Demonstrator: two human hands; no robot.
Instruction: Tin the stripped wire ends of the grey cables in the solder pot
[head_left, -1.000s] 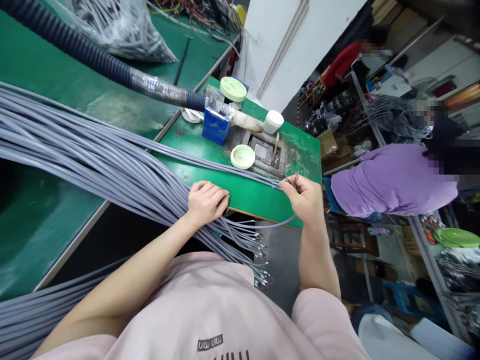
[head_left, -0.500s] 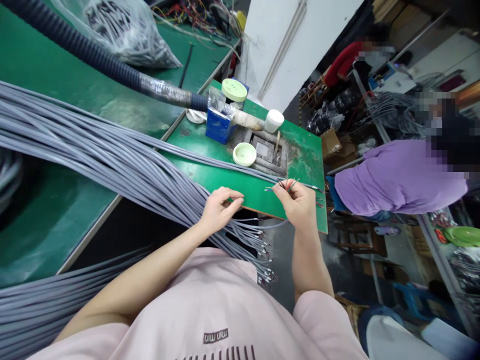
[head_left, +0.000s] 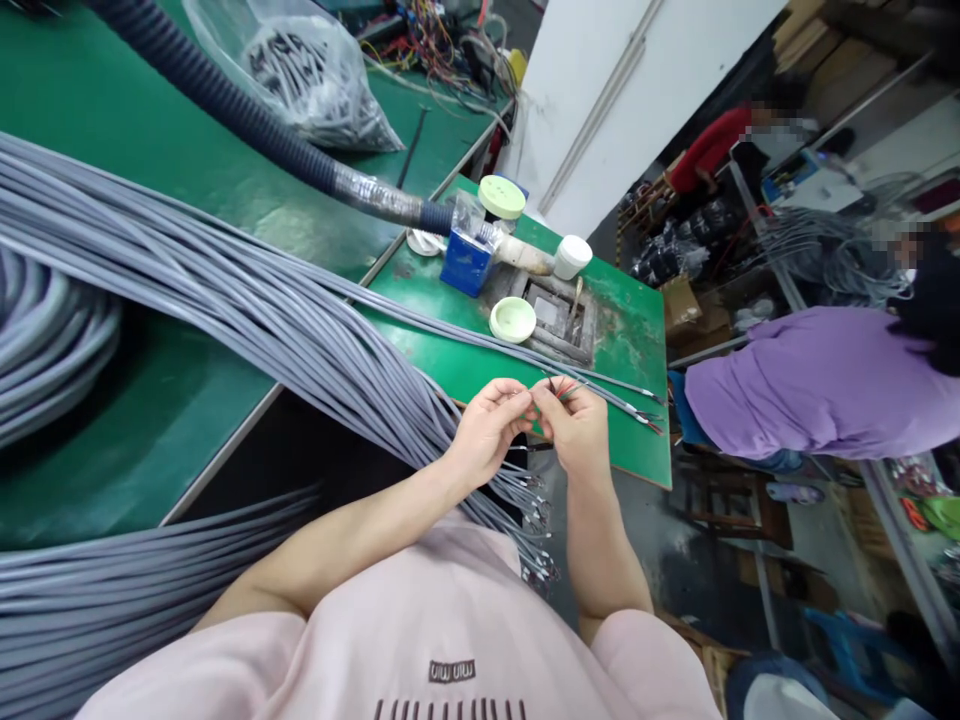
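Note:
Thin coloured wires (head_left: pixel 564 386) fan out from the stripped end of a grey cable, pinched between the thumb and fingers of my right hand (head_left: pixel 576 425). My left hand (head_left: pixel 491 430) meets it fingertip to fingertip, its thumb and forefinger closed at the wire tips; exactly what they pinch is too small to make out. Under and beside my left wrist runs a thick bundle of grey cables (head_left: pixel 300 320), its stripped ends (head_left: pixel 536 520) hanging past the table edge. A few separate cables (head_left: pixel 465 335) lie across the green table (head_left: pixel 420 365), just beyond my hands.
A soldering pot (head_left: pixel 551 310) is set in the table, with a light green dish (head_left: pixel 513 320), a white cup (head_left: pixel 572 257) and a blue box (head_left: pixel 465 262) around it. A black hose (head_left: pixel 247 115) arches over from the left. A person in purple (head_left: pixel 817 385) sits at the right.
My left hand has moved right and closed its fingers against the wires at my right hand. My right hand still pinches the wires. The view has shifted slightly.

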